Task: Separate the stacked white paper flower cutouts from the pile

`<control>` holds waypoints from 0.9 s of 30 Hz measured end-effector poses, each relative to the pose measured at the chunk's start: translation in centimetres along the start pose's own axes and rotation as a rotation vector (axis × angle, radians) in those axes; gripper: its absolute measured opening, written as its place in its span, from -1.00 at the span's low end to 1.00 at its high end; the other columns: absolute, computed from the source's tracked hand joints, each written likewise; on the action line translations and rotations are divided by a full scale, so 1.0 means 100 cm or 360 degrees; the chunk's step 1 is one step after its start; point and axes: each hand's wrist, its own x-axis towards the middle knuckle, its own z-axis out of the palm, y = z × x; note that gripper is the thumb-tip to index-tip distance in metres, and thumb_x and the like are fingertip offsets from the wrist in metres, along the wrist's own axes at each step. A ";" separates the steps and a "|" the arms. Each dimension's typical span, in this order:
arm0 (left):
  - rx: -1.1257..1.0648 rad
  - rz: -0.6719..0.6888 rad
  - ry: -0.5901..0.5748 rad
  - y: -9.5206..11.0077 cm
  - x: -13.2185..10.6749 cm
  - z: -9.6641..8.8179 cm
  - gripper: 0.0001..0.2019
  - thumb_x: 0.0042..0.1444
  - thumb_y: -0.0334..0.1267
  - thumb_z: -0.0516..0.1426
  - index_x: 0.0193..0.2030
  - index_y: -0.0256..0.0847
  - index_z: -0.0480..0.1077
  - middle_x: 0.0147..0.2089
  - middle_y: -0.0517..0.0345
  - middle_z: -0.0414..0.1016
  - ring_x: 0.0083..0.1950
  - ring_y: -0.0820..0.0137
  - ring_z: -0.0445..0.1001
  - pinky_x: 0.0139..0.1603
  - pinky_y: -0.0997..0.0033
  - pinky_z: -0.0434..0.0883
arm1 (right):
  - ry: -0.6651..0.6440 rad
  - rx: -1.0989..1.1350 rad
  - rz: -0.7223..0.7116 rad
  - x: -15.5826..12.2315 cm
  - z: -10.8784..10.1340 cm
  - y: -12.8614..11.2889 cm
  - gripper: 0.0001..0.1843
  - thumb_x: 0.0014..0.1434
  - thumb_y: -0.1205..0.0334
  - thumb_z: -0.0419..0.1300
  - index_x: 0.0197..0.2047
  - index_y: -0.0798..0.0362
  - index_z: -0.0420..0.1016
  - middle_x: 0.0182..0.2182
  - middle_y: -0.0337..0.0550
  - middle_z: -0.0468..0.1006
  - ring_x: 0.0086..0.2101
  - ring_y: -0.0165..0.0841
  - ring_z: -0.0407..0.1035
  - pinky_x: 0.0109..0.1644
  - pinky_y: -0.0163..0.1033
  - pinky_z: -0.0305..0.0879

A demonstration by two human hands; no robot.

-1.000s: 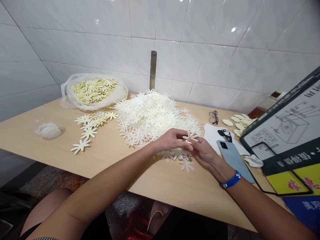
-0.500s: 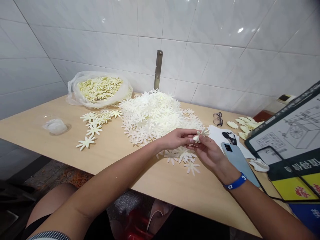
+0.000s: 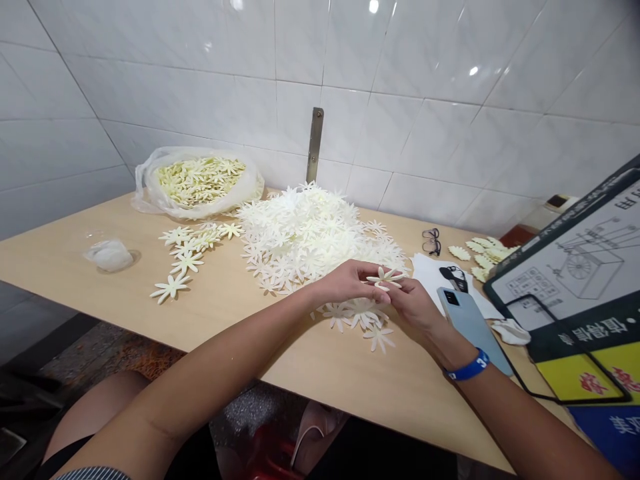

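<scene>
Both hands (image 3: 345, 281) (image 3: 413, 312) half-closed on flower cutout (image 3: 384, 277)

Over a wooden table (image 3: 240, 320), the left hand (image 3: 345, 283) and the right hand (image 3: 413, 308) pinch a pale flower (image 3: 384, 278) between their fingertips. A white pile of flowers (image 3: 310, 243) lies touching the hands at 11 o'clock, and a few loose flowers (image 3: 363, 317) lie just below them at 6 o'clock. A plastic bag (image 3: 150, 193) of yellower flowers sits at 10 o'clock, with a row of flowers (image 3: 185, 261) nearer at 9 o'clock. A phone (image 3: 467, 323) lies near the right hand at 4 o'clock, and glasses (image 3: 431, 241) at 1 o'clock. A blue wristband (image 3: 469, 367) circles the right wrist.
</scene>
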 end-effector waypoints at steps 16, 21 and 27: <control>-0.0192 -0.0101 0.0138 0.000 -0.001 -0.014 -0.57 -0.04 -0.16 0.34 0.00 -0.20 0.53 -0.07 -0.02 0.57 -0.05 0.30 0.50 0.00 0.23 0.44 | 0.0212 0.0153 -0.0088 0.003 0.000 -0.001 -0.69 0.05 -0.05 0.36 -0.42 0.05 0.56 -0.50 -0.14 0.54 -0.44 -0.33 0.37 -0.30 -0.20 0.29; 0.0027 -0.0018 0.0281 0.004 -0.001 -0.013 -0.73 0.06 -0.25 0.21 -0.07 -0.21 0.54 0.01 -0.03 0.53 0.08 0.25 0.45 0.00 0.29 0.45 | 0.0371 -0.0259 -0.0213 0.003 0.003 -0.001 -0.65 0.14 -0.08 0.26 -0.44 0.05 0.49 -0.53 -0.15 0.49 -0.47 -0.30 0.36 -0.35 -0.20 0.27; 0.0542 0.0128 0.0496 0.010 0.000 0.000 -0.84 0.04 -0.20 0.23 -0.29 -0.25 0.51 -0.19 0.06 0.51 -0.17 0.40 0.45 -0.24 0.50 0.37 | 0.0202 -0.0640 -0.0344 -0.004 0.010 -0.007 -0.78 0.18 0.07 0.22 -0.39 0.04 0.46 -0.44 -0.16 0.47 -0.40 -0.30 0.32 -0.37 -0.24 0.22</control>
